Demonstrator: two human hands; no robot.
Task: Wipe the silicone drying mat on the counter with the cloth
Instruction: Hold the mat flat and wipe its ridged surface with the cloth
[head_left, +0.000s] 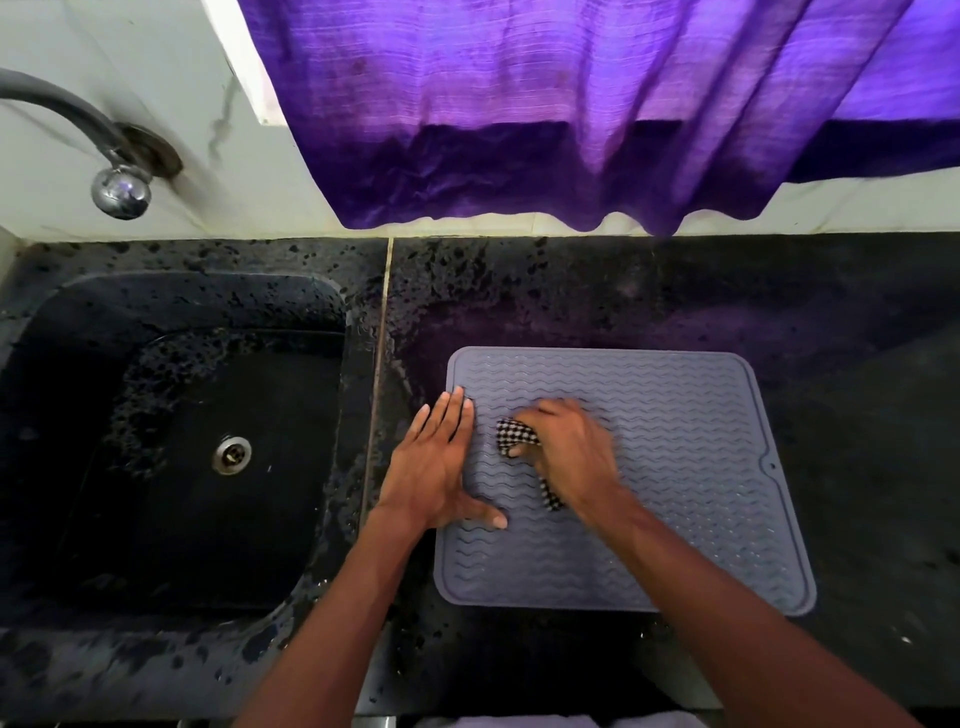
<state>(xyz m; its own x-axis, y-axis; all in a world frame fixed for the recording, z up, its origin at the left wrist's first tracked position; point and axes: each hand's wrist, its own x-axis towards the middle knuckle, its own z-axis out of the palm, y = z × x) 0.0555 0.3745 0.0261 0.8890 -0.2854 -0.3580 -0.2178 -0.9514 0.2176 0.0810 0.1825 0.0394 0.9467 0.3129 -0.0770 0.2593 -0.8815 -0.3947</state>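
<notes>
The right hand (569, 447) grips a checkered cloth (514, 439) on the wavy-ribbed grey silicone mat (675, 467). The left hand (441, 462) lies flat, fingers spread, at the mat's left edge on the speckled black bench (623, 291).

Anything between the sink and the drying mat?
Head view: wet black counter with a seam line, plus the left hand straddling the drying mat edge.

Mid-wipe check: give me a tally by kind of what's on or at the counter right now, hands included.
Hands: 2, left hand flat on the mat, right hand gripping the cloth
Grey ribbed silicone drying mat: 1
Black-and-white checked cloth: 1
Dark stone sink: 1
Chrome wall tap: 1
Purple fabric curtain: 1
Total: 7
</notes>
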